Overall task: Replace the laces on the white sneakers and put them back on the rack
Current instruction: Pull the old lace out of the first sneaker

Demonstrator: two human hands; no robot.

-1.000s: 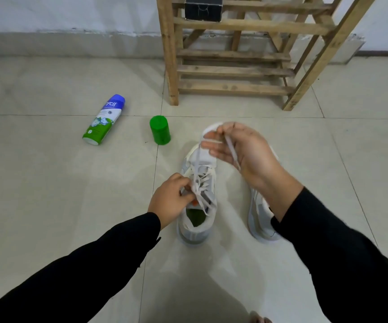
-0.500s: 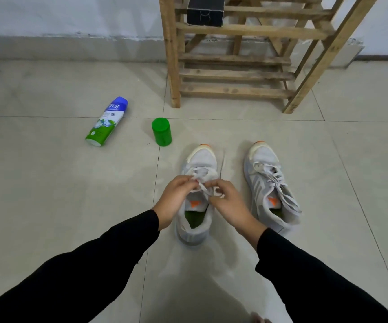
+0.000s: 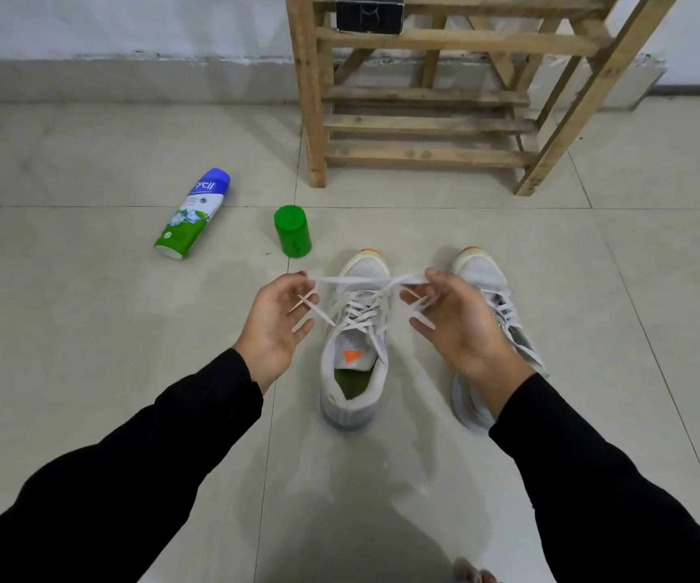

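Note:
Two white sneakers stand side by side on the tiled floor, toes toward the rack. The left sneaker (image 3: 354, 372) has a green insole and an orange tongue mark. Its white lace (image 3: 356, 281) is stretched sideways above the toe. My left hand (image 3: 279, 319) pinches one lace end left of the shoe. My right hand (image 3: 455, 319) pinches the other end and hides part of the right sneaker (image 3: 481, 273), which is laced. The wooden shoe rack (image 3: 424, 124) stands behind them.
A green cap (image 3: 292, 236) stands left of the sneakers. A blue and green spray can (image 3: 193, 213) lies on its side farther left. A black box (image 3: 370, 12) sits on an upper rack shelf. A wall runs behind the rack.
Both hands were together over the left sneaker's tongue; they have moved apart and forward, drawing the lace ends out sideways and taut.

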